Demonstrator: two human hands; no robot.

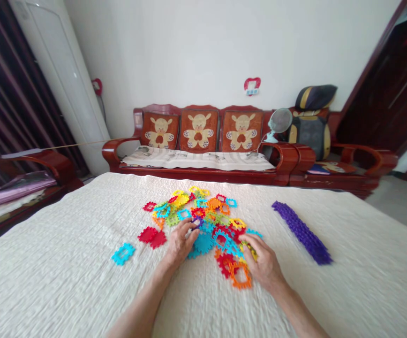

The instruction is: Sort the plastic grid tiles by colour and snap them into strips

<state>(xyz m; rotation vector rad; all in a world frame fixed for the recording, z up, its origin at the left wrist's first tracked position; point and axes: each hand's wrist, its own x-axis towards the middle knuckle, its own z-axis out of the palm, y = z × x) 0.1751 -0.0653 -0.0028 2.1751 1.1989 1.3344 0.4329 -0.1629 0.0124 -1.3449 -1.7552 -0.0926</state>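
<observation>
- Left hand [180, 240] is at a purple piece [198, 222], right hand [266, 266] at a yellow piece [253, 254]; can't tell either grip.
- Colourful pile [203, 244] on cloth-covered tabletop [66, 272], beside purple strip [304, 233].
- Bear cushions [199, 131], wooden sofa [196, 175].

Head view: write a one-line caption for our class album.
Two bare hands, left and right, among colourful toothed plastic pieces, with a purple stack lying to the right.
</observation>
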